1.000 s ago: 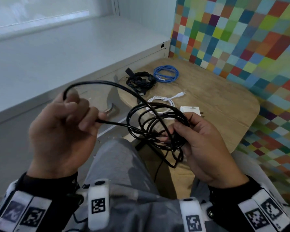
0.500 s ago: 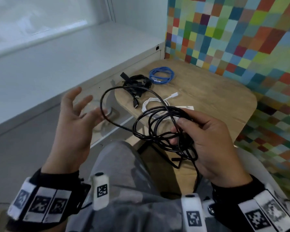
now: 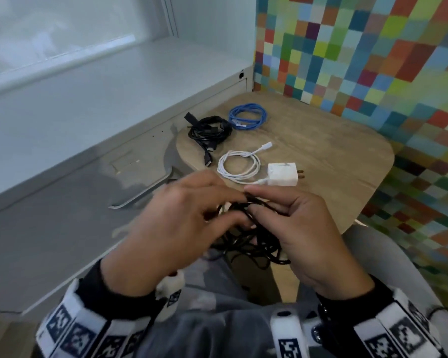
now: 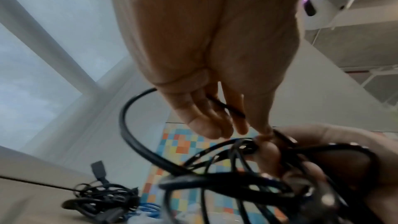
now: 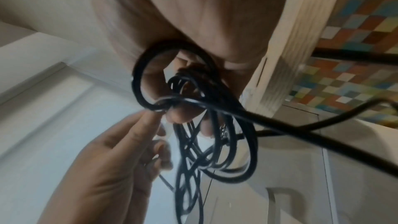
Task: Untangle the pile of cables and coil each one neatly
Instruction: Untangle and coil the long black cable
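A tangled bundle of black cable hangs between my hands above my lap, in front of the wooden table. My right hand grips the gathered loops; in the right wrist view the black cable passes round its fingers. My left hand meets it from the left and pinches a strand. In the left wrist view that strand runs between thumb and fingers, and a loop curves out below. The bundle's lower part is hidden behind my hands.
On the table lie a coiled black cable, a coiled blue cable, and a coiled white cable plugged into a white charger. A white ledge runs along the left, a multicoloured wall behind.
My left hand let go of the wide loop, opened, then moved right to the bundle and pinched a strand. The right hand kept hold of the coil.
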Motion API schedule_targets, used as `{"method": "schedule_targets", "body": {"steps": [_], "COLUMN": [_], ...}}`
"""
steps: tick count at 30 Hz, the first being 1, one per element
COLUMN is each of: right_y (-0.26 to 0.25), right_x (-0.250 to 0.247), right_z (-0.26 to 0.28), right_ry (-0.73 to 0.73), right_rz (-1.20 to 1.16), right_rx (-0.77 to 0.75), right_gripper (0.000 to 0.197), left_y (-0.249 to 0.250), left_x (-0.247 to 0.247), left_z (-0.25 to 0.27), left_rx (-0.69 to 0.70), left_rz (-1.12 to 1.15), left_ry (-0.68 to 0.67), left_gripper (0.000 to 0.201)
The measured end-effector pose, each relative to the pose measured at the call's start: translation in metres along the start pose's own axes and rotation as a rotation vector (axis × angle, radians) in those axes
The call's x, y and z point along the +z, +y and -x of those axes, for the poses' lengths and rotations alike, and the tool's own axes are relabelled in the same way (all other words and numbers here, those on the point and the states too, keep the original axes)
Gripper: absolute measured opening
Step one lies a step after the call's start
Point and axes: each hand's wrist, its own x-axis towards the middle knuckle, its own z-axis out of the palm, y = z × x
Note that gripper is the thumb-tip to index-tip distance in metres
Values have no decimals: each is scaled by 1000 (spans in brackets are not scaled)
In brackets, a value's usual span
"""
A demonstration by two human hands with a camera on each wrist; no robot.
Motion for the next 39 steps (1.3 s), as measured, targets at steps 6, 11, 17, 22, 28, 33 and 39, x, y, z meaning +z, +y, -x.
{"method": "schedule_targets", "body": {"steps": [6, 11, 17, 22, 28, 33, 39], "right_y": [-1, 3, 4, 8, 5, 5, 12], "right_x": [-15, -9, -9, -1, -6, -3, 7], "right_z": [-11, -9, -11, -11, -10, -11, -13], "right_ry": [179, 173, 166, 174, 233, 263, 249], "right_rz": [-159, -146, -80, -114, -185, -223, -252], "right_rx": [-56, -68, -54, -49, -104, -105, -118], "right_gripper": [27, 30, 30, 29, 29, 29, 30], "left_y": [-47, -92, -47, 8, -45, -43, 36], "left_x": [-36, -33, -37, -34, -44, -66, -40], "left_z": [1, 23, 28, 22, 30, 40, 20], "left_rx": [-626, -909, -471, -114, -390, -502, 68], "left_rz": [102, -228, -210, 35, -163, -144, 130], "left_ry": [340, -127, 195, -49, -213, -1, 209], "left_gripper": [17, 26, 64, 47, 64, 61, 22]}}
